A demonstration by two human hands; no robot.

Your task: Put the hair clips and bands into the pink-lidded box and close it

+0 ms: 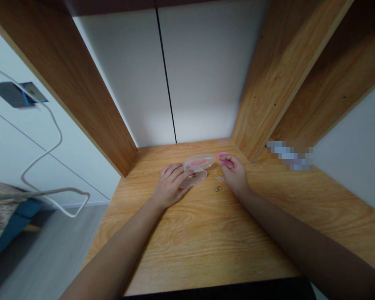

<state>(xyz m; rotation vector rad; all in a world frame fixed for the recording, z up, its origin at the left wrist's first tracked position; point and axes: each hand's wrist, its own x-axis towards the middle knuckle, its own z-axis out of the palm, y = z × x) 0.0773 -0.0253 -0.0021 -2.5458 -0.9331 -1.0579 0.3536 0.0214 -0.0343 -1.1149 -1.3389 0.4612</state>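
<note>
Wood-grain desk (187,241), pale back panel (203,75), brown wooden uprights (81,83), white wall (9,137), grey floor (56,246)

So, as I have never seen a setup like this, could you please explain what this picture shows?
There is no machine here: these are a person's bare hands, seen by a camera worn on the head, looking forward and down. The left hand holds an open, see-through case with small things inside. The right hand pinches something pink, too small to identify. On the wooden tabletop, between the hands, lie small dark rings and some tiny pale pieces.
</note>
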